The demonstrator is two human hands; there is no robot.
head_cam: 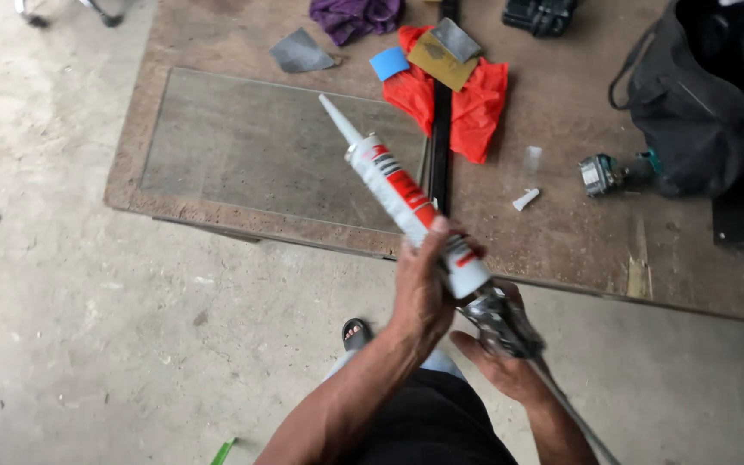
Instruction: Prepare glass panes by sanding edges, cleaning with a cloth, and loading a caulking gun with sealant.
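Left hand [421, 288] clenched round sealant cartridge [398, 194], right hand [497, 357] gripping its rear end.

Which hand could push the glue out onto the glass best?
Probably the right hand: it sits at the back end of the tube, on the metal gun. The left hand grips the tube's body, steadying its nozzle toward the glass.

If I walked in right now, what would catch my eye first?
Most likely the white and red sealant tube, held up in the middle with its nozzle pointing up-left: the left hand grips its body and the right hand holds the metal gun at its rear. Behind it, an orange cloth lies on the brown table, right of a glass pane. A black bag sits at the far right.
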